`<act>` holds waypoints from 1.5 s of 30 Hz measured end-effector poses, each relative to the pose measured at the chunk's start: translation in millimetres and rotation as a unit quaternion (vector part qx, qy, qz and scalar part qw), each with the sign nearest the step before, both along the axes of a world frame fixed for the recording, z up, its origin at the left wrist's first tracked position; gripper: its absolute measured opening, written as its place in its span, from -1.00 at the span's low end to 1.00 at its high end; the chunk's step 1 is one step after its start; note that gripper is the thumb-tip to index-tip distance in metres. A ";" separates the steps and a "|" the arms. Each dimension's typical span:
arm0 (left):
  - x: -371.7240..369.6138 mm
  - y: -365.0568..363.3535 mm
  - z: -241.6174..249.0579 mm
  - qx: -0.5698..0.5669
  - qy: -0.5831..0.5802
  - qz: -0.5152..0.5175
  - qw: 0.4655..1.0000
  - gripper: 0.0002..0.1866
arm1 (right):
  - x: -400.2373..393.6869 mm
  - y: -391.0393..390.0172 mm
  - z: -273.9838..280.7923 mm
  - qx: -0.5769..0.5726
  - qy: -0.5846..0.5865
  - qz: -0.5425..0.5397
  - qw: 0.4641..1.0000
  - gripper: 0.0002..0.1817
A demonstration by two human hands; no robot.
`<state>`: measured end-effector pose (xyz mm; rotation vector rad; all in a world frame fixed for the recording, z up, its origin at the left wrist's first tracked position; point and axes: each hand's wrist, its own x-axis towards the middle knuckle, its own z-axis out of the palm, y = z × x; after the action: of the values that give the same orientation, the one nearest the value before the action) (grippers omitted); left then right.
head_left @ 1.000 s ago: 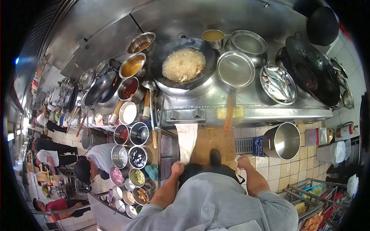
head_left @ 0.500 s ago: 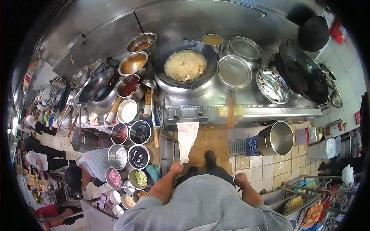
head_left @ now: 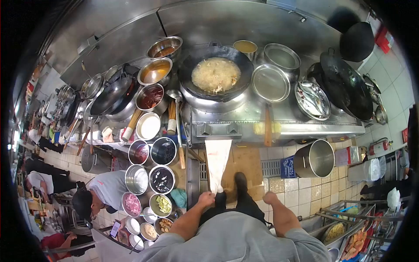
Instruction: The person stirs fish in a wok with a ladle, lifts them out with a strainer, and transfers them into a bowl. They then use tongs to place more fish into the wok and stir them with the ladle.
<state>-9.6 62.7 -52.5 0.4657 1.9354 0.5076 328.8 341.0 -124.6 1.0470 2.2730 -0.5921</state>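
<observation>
My left hand [head_left: 206, 199] is closed on the lower end of a white cloth [head_left: 217, 161] that hangs down from the stove front. My right hand [head_left: 270, 198] is held low at my right side, fingers curled, and whether it holds anything is hidden. Beyond the cloth, a black wok [head_left: 187, 70] on the burner holds bubbling pale liquid [head_left: 216, 74] with bits of food. To its right a round strainer [head_left: 270, 83] lies with its wooden handle toward me. A metal dish of silvery fish [head_left: 312, 100] sits farther right.
Bowls of sauce [head_left: 155, 72] and ingredient bowls [head_left: 161, 179] line my left, near a bent-over person [head_left: 104, 192]. A large steel pot [head_left: 314, 158] and a blue box [head_left: 287, 167] are at floor level on the right. Another black wok [head_left: 349, 91] leans at the back right.
The view has shifted slightly. My left hand stays on the cloth, which is stretched a little longer and lower. My right hand has moved slightly higher and away from my body.
</observation>
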 end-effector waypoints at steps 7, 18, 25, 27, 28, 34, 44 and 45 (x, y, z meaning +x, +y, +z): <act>15.2 -30.7 41.9 0.030 0.156 0.002 0.987 -0.45 | -168.3 103.4 33.6 -0.027 0.038 0.009 0.999 -0.62; 55.9 -7.3 97.8 -0.062 0.119 0.171 0.976 -0.32 | -285.2 147.8 -61.4 0.030 0.092 0.173 0.980 -0.30; 57.0 23.4 113.8 -0.100 0.105 0.153 0.977 -0.41 | -286.4 154.8 -46.5 -0.074 0.115 0.155 0.978 -0.61; 55.8 27.3 114.8 -0.116 0.101 0.141 0.978 -0.42 | -291.7 154.8 -72.9 -0.025 0.113 0.189 0.975 -0.68; 54.5 32.9 118.9 -0.120 0.104 0.130 0.979 -0.43 | -288.9 152.5 -87.7 -0.003 0.110 0.202 0.973 -0.70; 43.7 38.1 101.1 -0.132 0.158 0.051 0.977 -0.44 | -256.1 158.7 0.4 -0.226 0.201 -0.152 0.941 -0.67; 32.9 80.9 138.3 -0.176 0.178 -0.038 0.967 -0.46 | -282.8 137.2 -11.4 -0.455 0.299 -0.754 0.367 -0.56; 29.8 81.4 138.8 -0.174 0.177 -0.045 0.968 -0.47 | -285.6 136.3 -15.4 -0.458 0.317 -0.790 0.256 -0.55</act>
<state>20.2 144.0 86.3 0.4338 2.2740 0.0163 43.2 477.3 -140.0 2.0541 -0.3717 -2.8456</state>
